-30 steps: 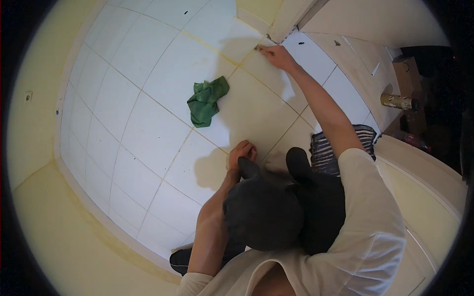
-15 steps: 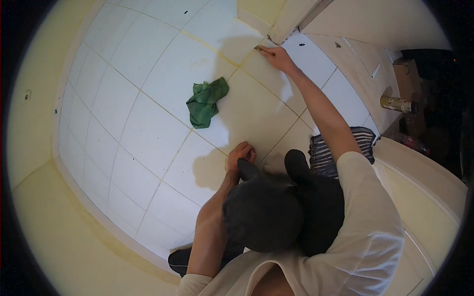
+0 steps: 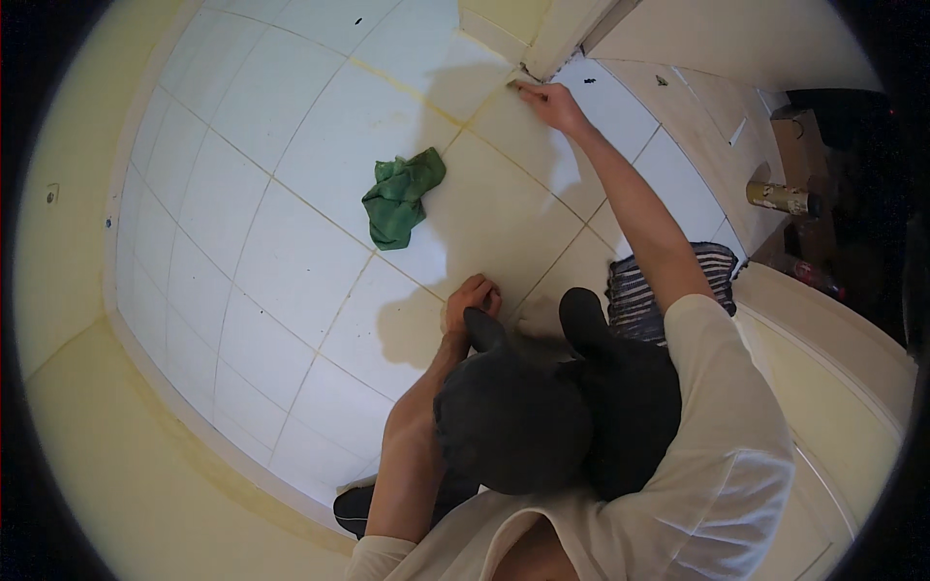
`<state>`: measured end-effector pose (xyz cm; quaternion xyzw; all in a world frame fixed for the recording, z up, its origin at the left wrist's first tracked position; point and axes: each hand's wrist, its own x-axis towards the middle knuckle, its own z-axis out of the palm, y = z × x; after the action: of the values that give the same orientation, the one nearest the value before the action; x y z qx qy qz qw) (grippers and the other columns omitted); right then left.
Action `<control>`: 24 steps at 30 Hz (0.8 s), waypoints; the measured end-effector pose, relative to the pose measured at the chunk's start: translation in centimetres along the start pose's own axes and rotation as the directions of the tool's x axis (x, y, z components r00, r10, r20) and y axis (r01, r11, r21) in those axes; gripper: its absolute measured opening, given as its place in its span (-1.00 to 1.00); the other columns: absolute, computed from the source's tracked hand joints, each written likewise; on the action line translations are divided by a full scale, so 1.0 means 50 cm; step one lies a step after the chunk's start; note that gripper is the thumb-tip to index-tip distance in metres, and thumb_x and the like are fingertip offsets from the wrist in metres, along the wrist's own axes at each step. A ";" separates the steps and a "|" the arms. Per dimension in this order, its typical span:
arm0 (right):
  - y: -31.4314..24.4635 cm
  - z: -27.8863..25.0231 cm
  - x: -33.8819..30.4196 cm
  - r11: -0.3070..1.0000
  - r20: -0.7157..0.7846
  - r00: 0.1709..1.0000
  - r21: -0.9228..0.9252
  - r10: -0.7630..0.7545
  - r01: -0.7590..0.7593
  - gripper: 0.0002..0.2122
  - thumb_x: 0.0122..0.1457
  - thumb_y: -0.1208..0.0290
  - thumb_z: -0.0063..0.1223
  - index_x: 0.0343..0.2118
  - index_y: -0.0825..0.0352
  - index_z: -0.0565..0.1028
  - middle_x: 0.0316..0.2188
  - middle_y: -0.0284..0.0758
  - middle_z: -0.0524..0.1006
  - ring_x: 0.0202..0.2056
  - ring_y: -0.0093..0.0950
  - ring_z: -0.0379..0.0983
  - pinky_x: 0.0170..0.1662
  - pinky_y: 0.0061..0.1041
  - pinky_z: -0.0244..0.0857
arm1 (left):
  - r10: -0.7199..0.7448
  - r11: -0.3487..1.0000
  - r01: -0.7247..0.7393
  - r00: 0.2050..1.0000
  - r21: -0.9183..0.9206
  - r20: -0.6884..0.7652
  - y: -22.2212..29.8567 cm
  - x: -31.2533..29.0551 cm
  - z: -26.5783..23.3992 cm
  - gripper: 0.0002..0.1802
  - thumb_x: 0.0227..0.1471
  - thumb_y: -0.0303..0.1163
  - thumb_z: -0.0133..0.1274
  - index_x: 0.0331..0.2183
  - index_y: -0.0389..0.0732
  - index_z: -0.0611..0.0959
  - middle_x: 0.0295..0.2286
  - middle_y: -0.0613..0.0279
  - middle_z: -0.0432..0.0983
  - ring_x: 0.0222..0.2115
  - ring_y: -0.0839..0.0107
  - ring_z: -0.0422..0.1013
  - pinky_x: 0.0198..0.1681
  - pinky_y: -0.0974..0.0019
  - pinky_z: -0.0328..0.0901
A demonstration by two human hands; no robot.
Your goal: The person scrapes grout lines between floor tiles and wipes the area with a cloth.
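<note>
The right hand [image 3: 549,103] has shifted nearer the door frame [image 3: 554,46], bringing the work toward that corner. It seems pinched on a small thing [image 3: 514,83]; whether the left hand [image 3: 472,302] grips, I cannot tell

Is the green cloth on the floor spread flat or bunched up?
Bunched up: the green cloth lies crumpled on the white tiles, with visible creases and an irregular outline.
</note>
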<state>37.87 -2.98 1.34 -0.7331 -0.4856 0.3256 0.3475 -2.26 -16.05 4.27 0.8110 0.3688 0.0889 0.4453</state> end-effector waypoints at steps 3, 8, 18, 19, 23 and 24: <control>0.073 -0.027 0.007 1.000 -0.134 0.991 -0.025 0.003 -0.006 -0.68 0.26 0.26 0.15 0.08 0.11 0.56 -0.35 -0.17 0.67 -0.40 -0.62 0.45 -0.20 -0.54 0.39 | 0.037 0.999 -0.037 0.999 -0.009 0.009 0.013 0.016 0.031 -0.96 -0.07 -0.40 0.10 -0.48 -0.12 0.58 -0.47 0.23 0.47 -0.40 0.19 0.49 -0.37 0.18 0.42; 0.015 -0.011 0.012 0.997 -0.095 0.995 -0.065 0.038 -0.044 -0.69 0.30 0.34 0.11 0.09 0.14 0.56 -0.44 -0.36 0.63 -0.40 -0.67 0.35 -0.24 -0.60 0.35 | 0.057 0.998 -0.057 0.998 0.019 0.000 0.004 0.013 0.007 -0.97 -0.07 -0.40 0.10 -0.47 -0.10 0.58 -0.47 0.24 0.48 -0.39 0.20 0.50 -0.37 0.18 0.42; 0.012 0.002 0.034 0.997 -0.062 0.996 -0.036 0.059 -0.062 -0.67 0.25 0.17 0.16 0.07 0.02 0.58 -0.36 -0.16 0.66 -0.37 -0.50 0.51 -0.18 -0.49 0.39 | -0.009 1.000 0.009 1.000 0.000 0.027 0.005 0.009 0.004 -0.97 -0.08 -0.41 0.10 -0.47 -0.10 0.59 -0.46 0.27 0.49 -0.39 0.22 0.51 -0.37 0.18 0.43; 0.010 0.006 0.034 0.995 -0.094 0.992 -0.047 0.088 -0.093 -0.67 0.25 0.17 0.16 0.06 0.02 0.58 -0.33 -0.15 0.66 -0.34 -0.49 0.54 -0.16 -0.48 0.40 | 0.010 1.000 -0.010 1.000 0.005 0.025 0.001 0.010 0.007 -0.97 -0.08 -0.40 0.10 -0.47 -0.10 0.59 -0.46 0.27 0.49 -0.39 0.22 0.51 -0.37 0.18 0.43; 0.010 -0.017 0.041 0.992 -0.050 0.994 -0.073 0.098 -0.101 -0.68 0.24 0.17 0.17 0.05 0.03 0.58 -0.25 -0.13 0.66 -0.26 -0.40 0.60 -0.12 -0.46 0.42 | 0.005 1.000 -0.005 0.999 0.006 0.036 0.003 0.010 0.007 -0.97 -0.07 -0.40 0.10 -0.46 -0.10 0.58 -0.46 0.27 0.49 -0.39 0.22 0.51 -0.37 0.18 0.43; 0.013 -0.016 0.040 0.989 -0.084 0.990 -0.090 0.109 -0.117 -0.68 0.23 0.17 0.17 0.05 0.03 0.58 -0.25 -0.12 0.66 -0.27 -0.37 0.60 -0.12 -0.45 0.42 | 0.013 1.000 -0.013 1.000 0.000 0.028 0.003 0.010 0.012 -0.96 -0.07 -0.40 0.10 -0.46 -0.10 0.58 -0.45 0.27 0.49 -0.40 0.22 0.51 -0.37 0.18 0.43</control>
<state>39.49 -1.42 0.97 -0.7874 -0.4442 0.2921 0.3121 -1.56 -16.15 3.95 0.8145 0.3574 0.0804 0.4498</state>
